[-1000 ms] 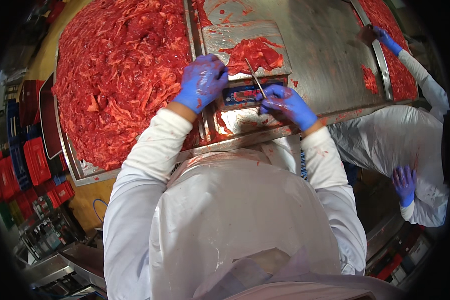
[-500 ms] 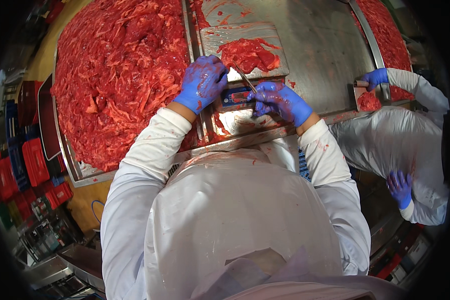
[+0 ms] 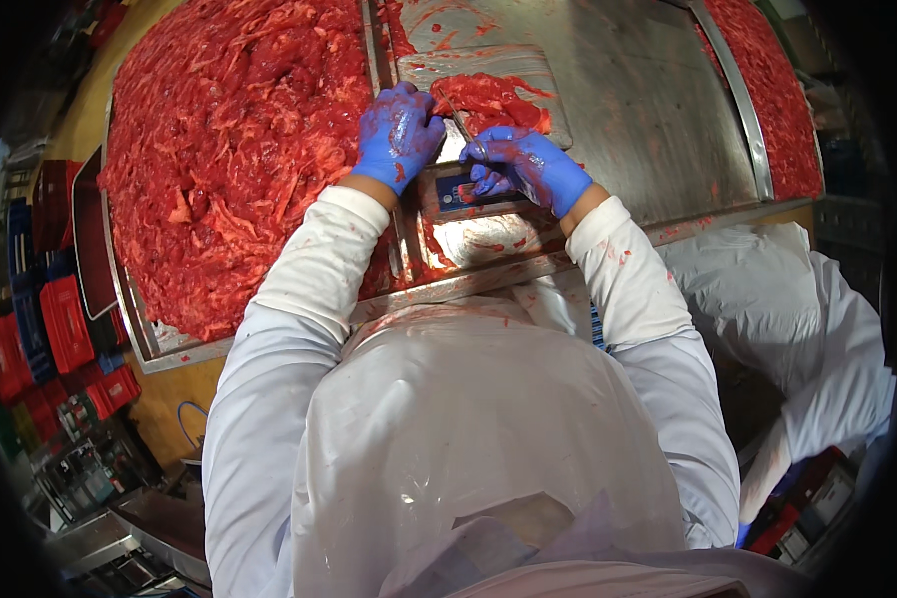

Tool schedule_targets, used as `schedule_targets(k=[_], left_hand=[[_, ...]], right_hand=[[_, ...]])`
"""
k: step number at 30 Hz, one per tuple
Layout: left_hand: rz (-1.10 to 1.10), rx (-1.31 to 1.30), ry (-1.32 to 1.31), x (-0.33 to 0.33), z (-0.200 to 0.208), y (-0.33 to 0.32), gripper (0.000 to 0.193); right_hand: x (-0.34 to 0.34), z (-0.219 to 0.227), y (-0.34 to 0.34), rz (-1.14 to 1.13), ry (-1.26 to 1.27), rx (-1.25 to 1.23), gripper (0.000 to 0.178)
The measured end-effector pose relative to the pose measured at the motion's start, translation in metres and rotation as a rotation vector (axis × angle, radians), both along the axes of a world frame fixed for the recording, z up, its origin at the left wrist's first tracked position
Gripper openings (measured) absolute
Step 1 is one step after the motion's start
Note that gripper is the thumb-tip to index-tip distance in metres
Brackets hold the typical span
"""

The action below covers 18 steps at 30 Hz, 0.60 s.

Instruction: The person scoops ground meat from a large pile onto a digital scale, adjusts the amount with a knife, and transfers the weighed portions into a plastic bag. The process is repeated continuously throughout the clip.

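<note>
A pile of sliced red meat (image 3: pixel 503 103) lies on the metal plate of a weighing scale (image 3: pixel 558 115), whose blue panel with a lit display (image 3: pixel 460 193) faces me. My right hand (image 3: pixel 533 167), in a blood-smeared blue glove, is closed on a slim metal tool (image 3: pixel 456 115) that looks like tweezers. Its far tip reaches the meat's left part. At the scale's left edge is my left hand (image 3: pixel 397 138), gloved alike, beside the meat. Its fingers are bent with the thumb apart, and I see nothing held; the fingertips are partly hidden.
A large tray heaped with red meat (image 3: pixel 239 159) fills the left. Behind a metal rim (image 3: pixel 733 90) at the right lies more meat (image 3: pixel 767 100). A co-worker in a white apron (image 3: pixel 743 289) stands close on my right. Red crates (image 3: pixel 65 324) are stacked at far left.
Both my hands have moved forward and slightly left, the tool's tip with them, farther into the meat. The co-worker's gloved hand has left the right-hand tray, and that person has leaned away.
</note>
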<state>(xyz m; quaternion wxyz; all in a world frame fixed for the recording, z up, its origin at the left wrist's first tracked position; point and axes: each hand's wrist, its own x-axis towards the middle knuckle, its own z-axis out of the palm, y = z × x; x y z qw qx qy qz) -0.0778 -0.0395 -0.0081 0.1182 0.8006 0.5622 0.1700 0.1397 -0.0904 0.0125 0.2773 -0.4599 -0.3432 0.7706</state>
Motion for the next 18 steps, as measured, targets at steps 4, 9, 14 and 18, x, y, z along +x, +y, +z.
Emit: schedule_targets(k=[4, 9, 14, 18], left_hand=[[-0.043, -0.078, 0.024, -0.009, 0.005, 0.000, 0.030], [-0.050, -0.001, -0.004, -0.010, 0.001, -0.004, 0.028], [-0.077, 0.001, -0.014, -0.018, -0.003, -0.010, 0.027], [-0.086, -0.014, -0.009, -0.018, 0.001, -0.012, 0.025]], right_hand=[[0.014, -0.005, -0.013, 0.058, -0.122, 0.007, 0.026], [-0.003, 0.007, 0.001, 0.021, -0.017, -0.045, 0.026], [-0.007, 0.005, -0.004, 0.023, -0.115, 0.000, 0.024], [-0.019, 0.000, 0.017, -0.013, 0.002, -0.035, 0.023]])
